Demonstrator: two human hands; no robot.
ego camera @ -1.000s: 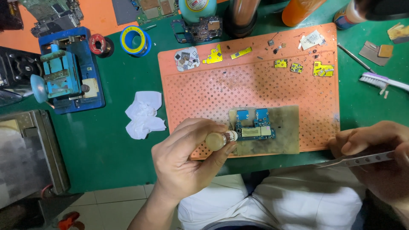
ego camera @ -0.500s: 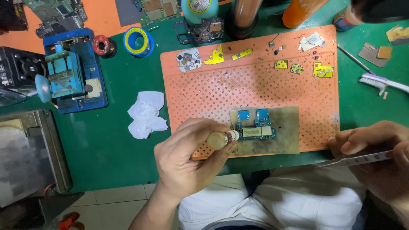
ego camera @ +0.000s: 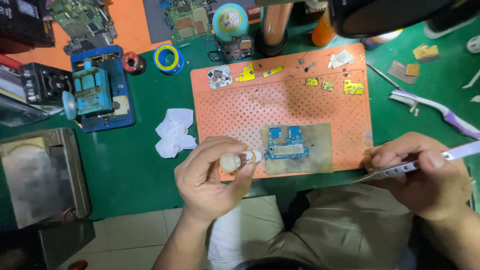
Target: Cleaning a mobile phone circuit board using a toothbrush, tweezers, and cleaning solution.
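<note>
My left hand [ego camera: 210, 177] is closed around a small bottle [ego camera: 239, 161], its tip touching the blue circuit board [ego camera: 286, 145] on the orange mat [ego camera: 235, 105]. My right hand [ego camera: 425, 175] pinches tweezers [ego camera: 395, 171] at the mat's edge. Farther off lie crumpled tissue [ego camera: 174, 132] and a toothbrush [ego camera: 440, 112].

A small squeeze bottle [ego camera: 239, 161], pale with a dark brown middle, lies tipped sideways, nozzle pointing right at a blue circuit board [ego camera: 286, 145]. Slim metal tweezers [ego camera: 400, 170] lie near-right, tips pointing left.
</note>
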